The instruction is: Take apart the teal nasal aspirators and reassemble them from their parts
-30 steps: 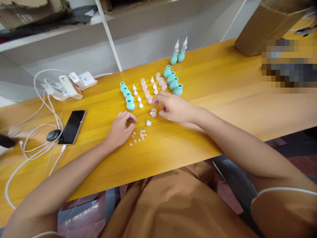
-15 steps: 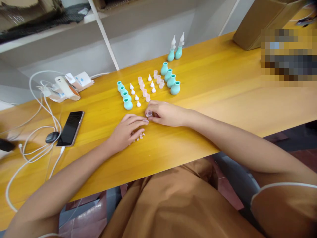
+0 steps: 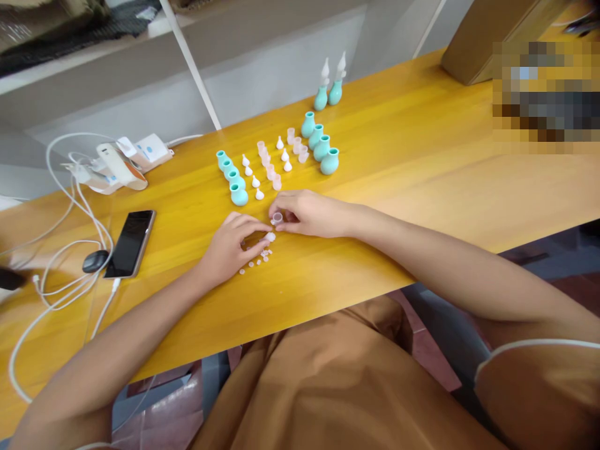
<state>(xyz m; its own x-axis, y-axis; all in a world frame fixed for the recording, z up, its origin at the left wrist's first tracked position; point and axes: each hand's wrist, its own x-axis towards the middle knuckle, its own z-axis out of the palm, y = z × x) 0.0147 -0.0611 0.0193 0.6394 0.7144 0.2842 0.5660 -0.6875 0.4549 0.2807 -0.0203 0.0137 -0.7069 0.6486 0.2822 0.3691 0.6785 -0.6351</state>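
My right hand (image 3: 300,214) pinches a small translucent cup (image 3: 277,218) with its opening upward. Close beside it, my left hand (image 3: 237,245) grips a small white nozzle tip (image 3: 270,237) between thumb and fingers. Several tiny clear discs (image 3: 259,262) lie on the table under and below the left hand. Beyond the hands stand rows of white nozzle tips (image 3: 255,181), pinkish translucent cups (image 3: 270,172), and open turquoise squeeze bulbs (image 3: 239,195) on the left. More turquoise bulbs (image 3: 330,161) form a row on the right.
Two assembled bulbs with white tips (image 3: 335,92) stand at the back edge of the wooden table (image 3: 394,150). On the left are a phone (image 3: 130,242), white cables, chargers (image 3: 149,153) and a black mouse-like object (image 3: 95,261). A cardboard box (image 3: 487,44) sits at the back right.
My left hand has closed on a white nozzle tip and drawn slightly back from the right fingers, uncovering more discs. The right hand still holds the cup. The view has shifted slightly.
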